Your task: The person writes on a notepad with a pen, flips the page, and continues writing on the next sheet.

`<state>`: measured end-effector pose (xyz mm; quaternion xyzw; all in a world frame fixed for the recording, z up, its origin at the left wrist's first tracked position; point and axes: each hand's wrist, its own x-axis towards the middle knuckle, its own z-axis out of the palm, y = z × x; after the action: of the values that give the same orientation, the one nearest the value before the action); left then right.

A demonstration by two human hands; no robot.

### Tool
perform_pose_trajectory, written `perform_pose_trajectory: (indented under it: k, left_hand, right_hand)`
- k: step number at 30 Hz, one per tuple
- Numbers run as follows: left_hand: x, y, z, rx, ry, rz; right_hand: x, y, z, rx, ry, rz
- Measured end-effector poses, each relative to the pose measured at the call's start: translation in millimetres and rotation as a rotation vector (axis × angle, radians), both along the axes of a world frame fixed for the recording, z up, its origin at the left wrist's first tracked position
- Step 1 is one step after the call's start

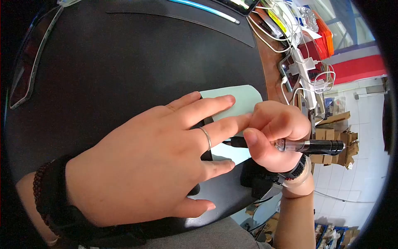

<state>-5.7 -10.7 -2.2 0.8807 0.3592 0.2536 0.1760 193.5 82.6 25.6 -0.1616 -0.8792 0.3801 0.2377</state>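
Note:
My left hand (145, 166) lies palm down with its fingers spread, wearing a ring. Its fingertips rest over a pale green sheet or pad (244, 93) with a black edge, much of which the fingers cover. My right hand (277, 133) closes thumb and fingers around a pen (321, 147) with a clear barrel and black ends. The pen's dark tip points left, close over the pale green surface between two of my left fingers. Part of the right hand's fingertips touches or overlaps my left hand in this view.
A black desk mat (145, 54) lies under the hands. A blue stick-like item (205, 10) lies along its far side, and a dark glassy panel (35, 58) stands at left. White cables, a power strip (304, 79) and orange packets (325, 35) crowd the right; cardboard boxes (342, 139) sit beyond.

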Motion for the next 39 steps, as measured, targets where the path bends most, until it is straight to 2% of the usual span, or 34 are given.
perform_pose_trajectory:
  k: [39]
  left_hand:
    - [-0.9, -0.2, -2.1, 0.017, -0.042, 0.011]
  right_hand:
    - [1.0, -0.2, 0.3, 0.019, 0.022, -0.012]
